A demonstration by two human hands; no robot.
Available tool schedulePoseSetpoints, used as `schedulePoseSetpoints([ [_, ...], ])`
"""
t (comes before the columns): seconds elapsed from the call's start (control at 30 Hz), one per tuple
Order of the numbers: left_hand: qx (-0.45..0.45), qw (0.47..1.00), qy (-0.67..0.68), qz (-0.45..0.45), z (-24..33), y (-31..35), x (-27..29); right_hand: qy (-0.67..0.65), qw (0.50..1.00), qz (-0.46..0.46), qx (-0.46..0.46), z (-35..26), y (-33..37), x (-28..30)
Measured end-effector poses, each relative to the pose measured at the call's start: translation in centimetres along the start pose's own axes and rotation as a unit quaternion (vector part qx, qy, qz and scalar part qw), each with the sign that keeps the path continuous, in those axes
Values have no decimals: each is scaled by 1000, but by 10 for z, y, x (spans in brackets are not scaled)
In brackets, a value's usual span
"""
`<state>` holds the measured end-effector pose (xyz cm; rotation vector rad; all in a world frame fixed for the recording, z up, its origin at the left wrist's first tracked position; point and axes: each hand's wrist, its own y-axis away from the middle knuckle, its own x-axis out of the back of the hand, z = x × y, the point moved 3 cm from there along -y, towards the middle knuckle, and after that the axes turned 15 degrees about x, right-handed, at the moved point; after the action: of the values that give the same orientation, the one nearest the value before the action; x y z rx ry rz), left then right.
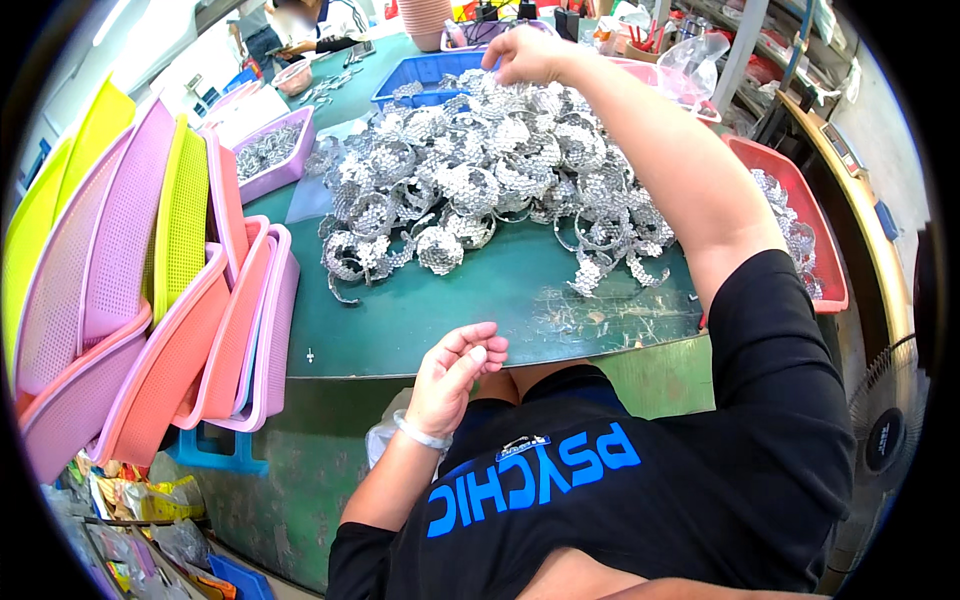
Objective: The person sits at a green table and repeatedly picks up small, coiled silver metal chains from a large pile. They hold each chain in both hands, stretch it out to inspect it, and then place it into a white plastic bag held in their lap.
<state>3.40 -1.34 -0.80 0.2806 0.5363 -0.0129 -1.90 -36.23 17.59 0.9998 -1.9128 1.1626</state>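
Observation:
A big heap of curled silvery perforated metal strips (500,170) covers the far half of the green table (450,310). My right hand (530,52) reaches over the heap to its far side and pinches at the strips beside a blue tray (420,72); whether it grips one I cannot tell. My left hand (458,370) hangs at the table's near edge with its fingers curled together and nothing visible in them. A silvery band is on its wrist.
Stacked pink, yellow and green mesh baskets (150,280) lean at the left. A purple bin (275,150) and a red tray (800,220) hold more metal strips. Another person (300,25) sits at the far end. A black fan (890,420) stands at right.

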Motion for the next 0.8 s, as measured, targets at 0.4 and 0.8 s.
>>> schedulePoseSetpoints([
  [0.4, 0, 1000, 11, 7, -1, -1, 9, -88, 985, 10, -145, 5, 9, 26],
  [0.8, 4, 1000, 5, -5, -2, -5, 4, -177, 973, 118, -94, -1, 30, 45],
])
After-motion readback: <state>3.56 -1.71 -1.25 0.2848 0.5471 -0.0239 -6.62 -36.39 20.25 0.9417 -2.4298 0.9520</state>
